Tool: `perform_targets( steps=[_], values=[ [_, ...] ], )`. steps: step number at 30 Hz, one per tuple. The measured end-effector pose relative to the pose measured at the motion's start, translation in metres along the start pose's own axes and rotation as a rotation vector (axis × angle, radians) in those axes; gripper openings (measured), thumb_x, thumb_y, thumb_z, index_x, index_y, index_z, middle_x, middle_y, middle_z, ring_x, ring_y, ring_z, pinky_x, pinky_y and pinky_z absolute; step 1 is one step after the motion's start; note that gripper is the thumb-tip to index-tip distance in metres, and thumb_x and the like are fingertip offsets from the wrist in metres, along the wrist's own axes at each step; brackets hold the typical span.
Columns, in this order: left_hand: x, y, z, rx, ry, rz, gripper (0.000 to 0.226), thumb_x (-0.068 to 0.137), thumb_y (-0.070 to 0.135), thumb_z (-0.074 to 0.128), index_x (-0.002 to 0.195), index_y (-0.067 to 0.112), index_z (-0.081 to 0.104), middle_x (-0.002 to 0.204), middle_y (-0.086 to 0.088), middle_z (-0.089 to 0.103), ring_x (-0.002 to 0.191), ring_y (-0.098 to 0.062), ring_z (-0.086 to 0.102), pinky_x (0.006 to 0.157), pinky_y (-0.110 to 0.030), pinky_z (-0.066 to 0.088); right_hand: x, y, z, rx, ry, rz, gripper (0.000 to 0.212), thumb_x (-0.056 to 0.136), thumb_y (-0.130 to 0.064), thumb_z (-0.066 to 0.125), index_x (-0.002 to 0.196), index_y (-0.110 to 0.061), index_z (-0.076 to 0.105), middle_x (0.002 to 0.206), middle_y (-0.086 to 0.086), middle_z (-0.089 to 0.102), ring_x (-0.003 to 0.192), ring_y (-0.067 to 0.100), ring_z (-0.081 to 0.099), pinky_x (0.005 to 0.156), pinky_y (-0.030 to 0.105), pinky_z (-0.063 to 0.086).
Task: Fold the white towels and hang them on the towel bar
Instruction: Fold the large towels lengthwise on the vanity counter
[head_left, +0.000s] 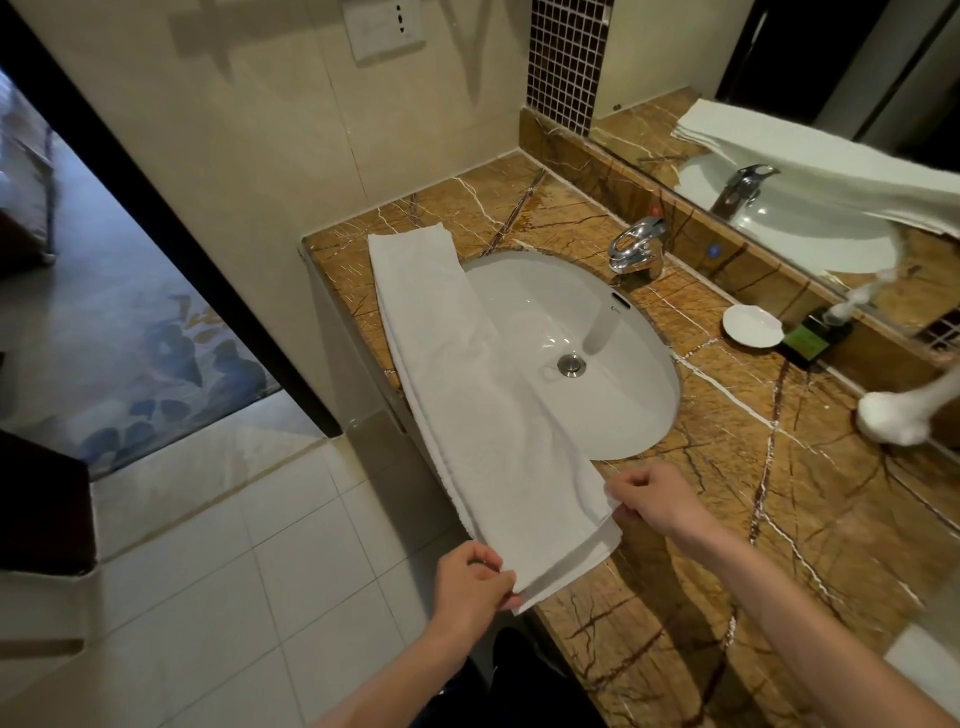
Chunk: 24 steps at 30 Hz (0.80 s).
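Fingers (491, 561) of left hand (467, 577), right hand (649, 499) pinch white towel (467, 374) | folded lengthwise, seemingly layered

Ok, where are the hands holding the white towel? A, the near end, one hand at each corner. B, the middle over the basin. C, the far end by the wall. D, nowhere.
A: the left hand and right hand each pinch a near-end corner of the white towel, at the front of the counter.

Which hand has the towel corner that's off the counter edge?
The left hand: its towel corner overhangs the floor; the right hand pinches one above the counter.
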<state>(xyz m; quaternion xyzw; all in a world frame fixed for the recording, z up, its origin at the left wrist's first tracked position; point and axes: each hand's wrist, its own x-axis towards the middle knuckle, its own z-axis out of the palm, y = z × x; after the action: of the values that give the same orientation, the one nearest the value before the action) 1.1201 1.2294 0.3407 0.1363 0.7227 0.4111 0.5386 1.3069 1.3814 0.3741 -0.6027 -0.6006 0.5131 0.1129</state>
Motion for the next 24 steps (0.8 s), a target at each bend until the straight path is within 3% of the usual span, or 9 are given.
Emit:
perform_targets(
  steps=[4,9,12,15,17,19,21,22,24],
  values=[
    [0.0,-0.003,-0.006,0.014,-0.03,0.003,0.018,0.076,-0.015,0.065,0.08,-0.001,0.053,0.081,-0.029,0.065,0.073,-0.03,0.068,0.062,-0.034,0.06,-0.002,0.009,0.004,-0.018,-0.018,0.058,0.03,0.088,-0.009,0.063,0.059,-0.006,0.062,0.051,-0.001,0.052,0.043,0.001,0.053,0.047,0.02,0.039],
    [0.004,-0.009,-0.005,0.047,-0.06,-0.027,0.017,0.078,-0.013,0.063,0.084,-0.001,0.053,0.068,-0.019,0.062,0.061,-0.024,0.064,0.059,-0.034,0.059,0.002,0.02,0.016,-0.113,0.009,0.118,0.019,0.089,-0.011,0.064,0.074,-0.001,0.071,0.071,0.007,0.069,0.06,0.009,0.065,0.057,0.028,0.052],
    [0.009,-0.009,-0.008,0.092,-0.048,-0.002,0.011,0.085,-0.002,0.063,0.082,0.001,0.054,0.064,-0.016,0.066,0.054,-0.021,0.063,0.053,-0.031,0.055,0.004,0.022,0.016,-0.201,0.001,0.102,0.013,0.087,-0.012,0.065,0.077,-0.01,0.072,0.074,0.004,0.07,0.065,0.011,0.065,0.055,0.026,0.048],
    [0.019,-0.006,-0.017,0.305,0.036,0.157,0.009,0.089,0.015,0.061,0.082,0.01,0.058,0.07,-0.007,0.066,0.057,-0.014,0.061,0.057,-0.037,0.054,0.009,0.023,0.017,-0.317,-0.001,0.028,0.013,0.088,-0.018,0.063,0.08,-0.01,0.069,0.076,0.006,0.068,0.067,0.012,0.06,0.059,0.027,0.046],
    [0.027,0.0,-0.023,0.555,0.093,0.364,0.005,0.09,0.024,0.059,0.09,0.019,0.059,0.085,0.002,0.062,0.073,-0.013,0.059,0.069,-0.035,0.054,0.015,0.023,0.019,-0.43,0.071,-0.068,0.014,0.089,-0.024,0.058,0.086,-0.013,0.065,0.081,0.002,0.066,0.074,0.014,0.059,0.064,0.03,0.048],
    [0.036,0.005,-0.026,0.761,0.135,0.56,0.026,0.092,0.029,0.054,0.116,0.021,0.056,0.113,0.005,0.053,0.102,-0.015,0.054,0.089,-0.033,0.049,0.021,0.023,0.022,-0.573,0.109,-0.185,0.021,0.091,-0.031,0.052,0.105,-0.019,0.062,0.1,-0.003,0.063,0.091,0.016,0.058,0.074,0.033,0.05],
    [0.049,0.01,-0.026,0.995,0.139,0.666,0.051,0.095,0.035,0.045,0.143,0.019,0.036,0.147,-0.003,0.032,0.135,-0.025,0.031,0.113,-0.04,0.027,0.026,0.026,0.03,-0.68,0.063,-0.322,0.037,0.093,-0.036,0.046,0.126,-0.021,0.053,0.121,0.001,0.057,0.108,0.019,0.054,0.089,0.036,0.049],
    [0.055,0.013,-0.025,1.137,0.127,0.688,0.058,0.097,0.04,0.037,0.15,0.021,0.021,0.157,-0.004,0.013,0.143,-0.028,0.014,0.118,-0.043,0.013,0.027,0.027,0.036,-0.724,0.03,-0.39,0.044,0.094,-0.039,0.043,0.134,-0.022,0.046,0.132,0.004,0.052,0.118,0.021,0.051,0.1,0.039,0.045],
    [0.067,0.017,-0.025,1.348,0.081,0.677,0.063,0.098,0.048,0.02,0.152,0.026,-0.002,0.156,0.001,-0.019,0.146,-0.027,-0.013,0.117,-0.045,-0.007,0.029,0.03,0.049,-0.851,-0.035,-0.514,0.058,0.095,-0.047,0.032,0.147,-0.022,0.026,0.154,0.008,0.03,0.14,0.026,0.032,0.115,0.041,0.023]
  ],
)
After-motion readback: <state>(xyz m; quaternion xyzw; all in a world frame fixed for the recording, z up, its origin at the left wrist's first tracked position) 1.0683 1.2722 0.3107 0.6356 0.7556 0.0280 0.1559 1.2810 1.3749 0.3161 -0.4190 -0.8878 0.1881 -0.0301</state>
